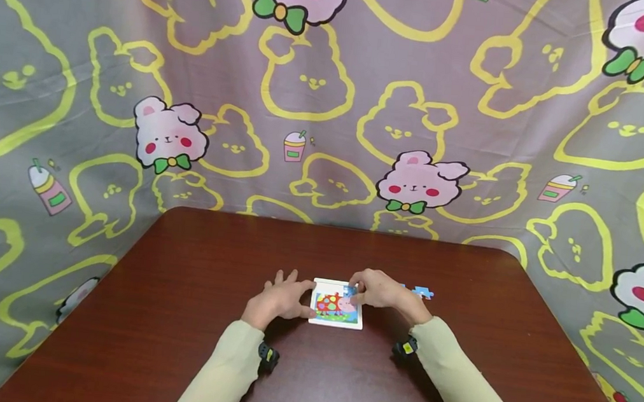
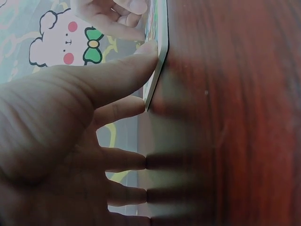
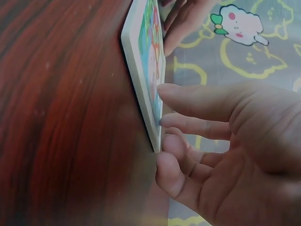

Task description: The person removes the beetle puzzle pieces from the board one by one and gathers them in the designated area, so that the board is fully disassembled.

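Note:
A jigsaw puzzle (image 1: pixel 329 305) in a white-rimmed tray (image 1: pixel 336 324) lies on the table. Its picture shows a red shape with coloured spots, a pink figure and green ground; a pale strip shows at the upper left. My left hand (image 1: pixel 279 298) steadies the tray's left side, thumb and index finger at its edge, the other fingers spread straight onto the tabletop. At the upper right corner, my right hand (image 1: pixel 381 290) has thumb and index finger bent around a blue puzzle piece (image 1: pixel 350 290), mostly covered by the fingers. The right wrist view shows both fingertips at the puzzle's surface.
Loose blue puzzle pieces (image 1: pixel 422 292) lie behind the right hand, one partly hidden by it. The dark brown table (image 1: pixel 226 244) reaches a patterned cloth backdrop (image 1: pixel 328 131) at its far edge. Both wrists carry small black devices.

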`<state>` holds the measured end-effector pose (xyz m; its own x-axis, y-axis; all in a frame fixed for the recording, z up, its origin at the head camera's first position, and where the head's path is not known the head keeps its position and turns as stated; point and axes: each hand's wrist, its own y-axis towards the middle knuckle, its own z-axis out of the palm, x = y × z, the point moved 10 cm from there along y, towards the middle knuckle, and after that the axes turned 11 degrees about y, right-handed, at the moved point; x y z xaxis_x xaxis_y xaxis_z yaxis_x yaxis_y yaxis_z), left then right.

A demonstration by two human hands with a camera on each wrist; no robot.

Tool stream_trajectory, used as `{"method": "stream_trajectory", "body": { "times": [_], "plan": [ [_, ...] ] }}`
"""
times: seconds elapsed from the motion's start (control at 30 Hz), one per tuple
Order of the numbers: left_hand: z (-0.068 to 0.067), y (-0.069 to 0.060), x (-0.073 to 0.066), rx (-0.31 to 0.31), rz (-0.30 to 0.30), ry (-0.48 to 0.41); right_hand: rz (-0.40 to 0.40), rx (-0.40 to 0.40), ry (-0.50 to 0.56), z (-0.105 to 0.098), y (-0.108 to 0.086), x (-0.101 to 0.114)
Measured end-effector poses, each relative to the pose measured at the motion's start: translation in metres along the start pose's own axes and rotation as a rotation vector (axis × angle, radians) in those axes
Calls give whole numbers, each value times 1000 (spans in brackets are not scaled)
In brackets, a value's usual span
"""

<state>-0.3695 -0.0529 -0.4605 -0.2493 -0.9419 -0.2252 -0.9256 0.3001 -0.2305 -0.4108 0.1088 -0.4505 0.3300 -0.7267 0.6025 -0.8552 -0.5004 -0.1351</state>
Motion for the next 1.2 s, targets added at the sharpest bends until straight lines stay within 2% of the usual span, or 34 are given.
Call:
{"method": "stream_trajectory", "body": {
  "times": [0.17, 0.37, 0.7, 0.97, 1.2],
  "plan": [
    [-1, -1, -1, -3, 2, 6, 2, 5, -31, 3, -2, 3],
    [1, -1, -3, -5, 6, -15, -34, 10, -60, 3, -5, 5],
    [-1, 0, -2, -5, -15, -10, -100, -42, -38, 0, 0, 13],
    [-1, 0, -2, -6, -10, 7, -142, -51, 15, 3, 0, 19],
    [1, 0, -2, 3, -13, 8, -177, -61, 21, 2, -1, 21]
  ]
}}
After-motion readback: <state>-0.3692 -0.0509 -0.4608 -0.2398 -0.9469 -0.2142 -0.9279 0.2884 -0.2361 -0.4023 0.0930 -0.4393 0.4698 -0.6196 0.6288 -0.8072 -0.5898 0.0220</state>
